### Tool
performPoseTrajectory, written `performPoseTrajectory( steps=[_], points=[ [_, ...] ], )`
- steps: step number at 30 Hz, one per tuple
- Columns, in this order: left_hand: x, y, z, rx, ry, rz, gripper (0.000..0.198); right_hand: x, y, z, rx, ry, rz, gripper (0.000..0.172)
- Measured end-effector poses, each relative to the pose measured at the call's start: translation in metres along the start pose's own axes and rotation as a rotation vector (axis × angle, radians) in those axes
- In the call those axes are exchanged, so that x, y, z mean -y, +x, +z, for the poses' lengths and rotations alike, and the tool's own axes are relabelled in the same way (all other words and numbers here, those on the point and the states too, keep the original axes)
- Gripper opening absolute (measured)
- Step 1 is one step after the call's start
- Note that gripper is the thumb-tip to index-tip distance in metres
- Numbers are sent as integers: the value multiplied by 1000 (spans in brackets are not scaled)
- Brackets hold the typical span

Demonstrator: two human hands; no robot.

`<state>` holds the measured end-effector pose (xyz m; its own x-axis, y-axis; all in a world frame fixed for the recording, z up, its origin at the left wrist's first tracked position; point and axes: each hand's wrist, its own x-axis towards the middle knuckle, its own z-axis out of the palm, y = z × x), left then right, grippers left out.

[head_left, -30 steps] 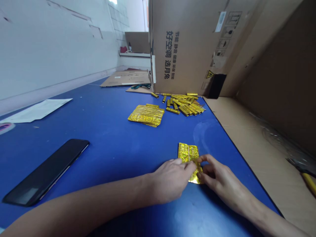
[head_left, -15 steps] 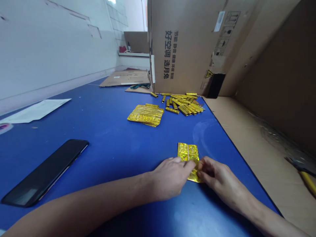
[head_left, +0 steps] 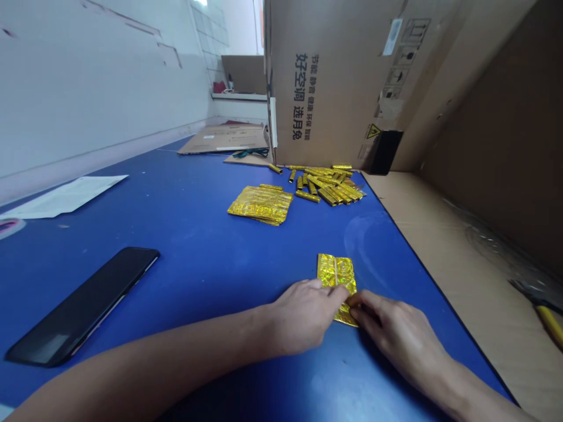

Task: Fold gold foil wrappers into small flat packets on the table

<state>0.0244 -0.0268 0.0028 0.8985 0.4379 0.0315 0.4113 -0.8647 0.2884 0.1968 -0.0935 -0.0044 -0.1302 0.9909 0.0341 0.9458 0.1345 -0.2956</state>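
Note:
A shiny gold foil paper with a pale strip down its middle lies on the blue table in front of me. My left hand rests across its left side, thumb over the sheet and fingers curled, holding it down. At the paper's right edge, my right hand has thumb and index finger pinched on the foil near the lower part. The two hands nearly meet over the sheet and cover its centre. Farther back sits a stack of flat gold foil papers.
Several rolled gold foil tubes are heaped by a large cardboard box. A black phone lies at the left, with a white sheet and a tape roll behind it. A yellow-handled tool is at the right edge.
My right hand has shifted slightly down and left, its fingertips closer to the left thumb. My left hand stays pressed on the paper.

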Motion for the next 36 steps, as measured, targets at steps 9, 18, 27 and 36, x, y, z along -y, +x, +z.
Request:
performPoseTrajectory(
  steps=[9, 18, 27, 36],
  points=[
    [0, 0, 0, -29, -15, 10, 50, 2, -7, 3, -219, -262, -422, 33],
    [3, -5, -7, -89, -217, -147, 41, 1, -2, -1, -70, -239, -374, 30],
    [2, -9, -4, -116, -648, -505, 28, 5, -3, -2, -138, -239, -375, 32],
    [-4, -9, -1, -88, -311, -431, 30, 2, -2, -1, -158, -254, -397, 31]
  ],
)
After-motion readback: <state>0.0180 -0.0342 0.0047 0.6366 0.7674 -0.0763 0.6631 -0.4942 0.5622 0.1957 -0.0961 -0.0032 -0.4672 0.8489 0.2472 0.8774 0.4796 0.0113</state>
